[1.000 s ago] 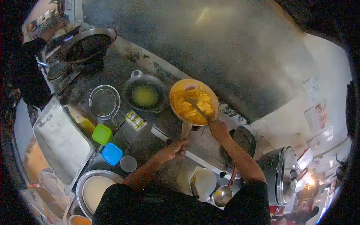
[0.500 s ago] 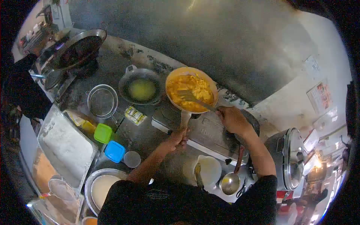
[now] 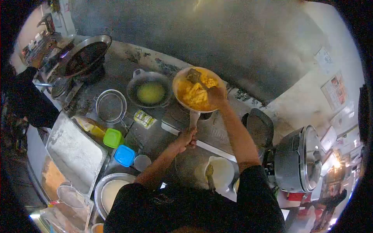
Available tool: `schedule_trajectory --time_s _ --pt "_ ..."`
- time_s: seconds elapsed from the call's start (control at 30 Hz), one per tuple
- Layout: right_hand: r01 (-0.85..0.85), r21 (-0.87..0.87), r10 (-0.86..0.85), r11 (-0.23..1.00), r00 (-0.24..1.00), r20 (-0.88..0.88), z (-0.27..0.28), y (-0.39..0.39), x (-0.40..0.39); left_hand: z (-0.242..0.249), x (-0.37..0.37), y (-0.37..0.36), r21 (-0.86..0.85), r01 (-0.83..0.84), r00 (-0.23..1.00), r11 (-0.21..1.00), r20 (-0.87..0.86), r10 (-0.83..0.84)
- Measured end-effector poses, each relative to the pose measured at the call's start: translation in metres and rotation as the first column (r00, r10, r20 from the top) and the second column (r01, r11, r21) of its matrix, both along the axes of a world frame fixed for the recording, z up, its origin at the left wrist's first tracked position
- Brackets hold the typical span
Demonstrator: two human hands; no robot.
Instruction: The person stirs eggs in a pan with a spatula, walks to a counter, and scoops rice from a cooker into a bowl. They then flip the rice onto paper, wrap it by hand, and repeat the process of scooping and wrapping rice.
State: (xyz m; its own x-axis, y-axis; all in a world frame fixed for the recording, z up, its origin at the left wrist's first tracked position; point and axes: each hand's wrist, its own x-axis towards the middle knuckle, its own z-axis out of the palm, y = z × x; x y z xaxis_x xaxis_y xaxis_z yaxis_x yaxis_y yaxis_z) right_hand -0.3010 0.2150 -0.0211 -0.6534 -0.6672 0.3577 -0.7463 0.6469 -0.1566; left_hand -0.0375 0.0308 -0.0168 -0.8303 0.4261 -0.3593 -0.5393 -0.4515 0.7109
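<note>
My left hand (image 3: 188, 139) is closed around the handle of a light-coloured frying pan (image 3: 175, 87) that sits over the burner of a portable gas stove (image 3: 213, 134). Yellow-orange food resembling scrambled egg (image 3: 193, 95) covers the pan's inside. Over the pan's right side, my right hand (image 3: 217, 97) grips a slotted spatula (image 3: 194, 75), its blade resting in the food near the far rim. To the left of the pan stands a dark wok (image 3: 134, 93) with yellowish liquid in it.
A wire strainer (image 3: 111, 106), a yellow-white packet (image 3: 144, 119), and green (image 3: 113, 138) and blue (image 3: 124, 155) lidded containers lie leftward. Beyond are a tray of white powder (image 3: 75, 151) and another person's dark sleeve (image 3: 39, 101). A large lidded pot (image 3: 289, 159) stands right; a white jug (image 3: 225, 173) is close.
My right hand has moved forward and left over the pan, pushing the spatula blade toward the far rim. My left hand keeps its hold on the handle. The view has shifted slightly.
</note>
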Motion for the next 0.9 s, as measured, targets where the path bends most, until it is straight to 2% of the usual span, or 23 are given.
schedule_trajectory --time_s 0.03,0.07,0.1,0.13,0.23,0.3,0.37,0.43,0.5,0.57,0.63,0.7,0.77,0.83,0.87,0.9 --pt "0.096 0.081 -0.102 0.992 0.993 0.067 0.005 0.015 -0.010 -0.012 -0.002 0.001 0.012 0.008 0.998 1.000 -0.054 -0.007" --pt "0.183 0.177 -0.206 0.967 0.971 0.120 0.008 0.030 -0.020 -0.019 -0.001 0.002 0.071 -0.009 1.000 0.997 0.030 0.006" --pt "0.306 0.516 -0.409 0.800 0.907 0.096 0.020 0.043 -0.025 -0.023 -0.003 0.003 0.131 -0.031 0.993 0.991 0.115 0.016" --pt "0.338 0.564 -0.463 0.753 0.882 0.089 0.053 0.047 -0.005 -0.026 -0.005 0.004 0.190 -0.061 0.980 0.980 0.197 0.023" --pt "0.433 0.410 -0.509 0.802 0.856 0.092 0.191 0.019 0.104 -0.016 -0.005 -0.002 0.235 -0.038 0.972 0.971 0.235 -0.019" --pt "0.431 0.387 -0.490 0.815 0.870 0.062 0.249 0.007 0.152 -0.012 -0.004 -0.002 0.243 -0.040 0.966 0.969 0.259 -0.025" --pt "0.394 0.439 -0.392 0.808 0.915 -0.099 0.239 0.017 0.166 -0.007 0.000 0.000 0.201 -0.026 0.967 0.979 0.255 -0.027" --pt "0.350 0.523 -0.227 0.778 0.931 -0.285 0.185 0.044 0.155 -0.001 0.001 0.006 0.111 0.001 0.977 0.994 0.211 -0.024" --pt "0.385 0.404 -0.311 0.830 0.920 -0.239 0.149 0.016 0.163 -0.013 0.002 0.018 0.115 0.010 0.979 0.993 0.202 -0.034" --pt "0.398 0.317 -0.285 0.861 0.894 -0.347 0.074 0.031 0.126 -0.014 0.006 0.022 0.150 0.017 0.976 0.989 0.211 -0.049" --pt "0.389 0.404 -0.269 0.828 0.907 -0.323 0.081 0.024 0.107 -0.001 0.006 0.014 0.213 0.020 0.968 0.977 0.239 -0.071" --pt "0.306 0.651 -0.272 0.695 0.950 -0.156 0.179 0.002 0.120 0.000 0.006 0.012 0.227 0.019 0.969 0.974 0.234 -0.074" --pt "0.313 0.564 -0.255 0.764 0.950 -0.182 0.211 0.016 0.131 0.002 0.005 0.007 0.217 0.005 0.969 0.976 0.241 -0.059" --pt "0.305 0.598 -0.314 0.741 0.945 -0.093 0.279 -0.013 0.175 0.005 0.003 0.001 0.170 0.005 0.965 0.985 0.256 -0.049" --pt "0.299 0.613 -0.305 0.731 0.947 -0.098 0.288 -0.013 0.178 -0.014 -0.003 -0.004 0.241 0.038 0.968 0.970 0.233 -0.096" --pt "0.297 0.627 -0.299 0.720 0.948 -0.106 0.296 -0.008 0.180 -0.014 -0.005 -0.012 0.165 0.058 0.966 0.985 0.241 -0.097"
